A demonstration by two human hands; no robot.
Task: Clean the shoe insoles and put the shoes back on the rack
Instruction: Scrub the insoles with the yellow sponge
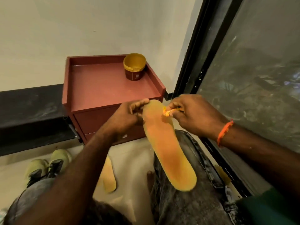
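An orange-yellow insole (168,148) lies lengthwise over my right knee, toe end raised. My left hand (129,116) grips that toe end from the left. My right hand (193,114) pinches a small yellow cloth or sponge (167,113) and presses it on the insole's right edge near the toe. A second insole (108,177) lies on the floor between my legs. A pair of pale green shoes (47,164) with dark tongues stands on the floor at the lower left.
A dark red cabinet (103,88) with a raised rim stands against the wall ahead; a yellow-lidded tub (134,67) sits on its back right corner. A black ledge (30,114) runs left. A black-framed glass pane (253,78) fills the right side.
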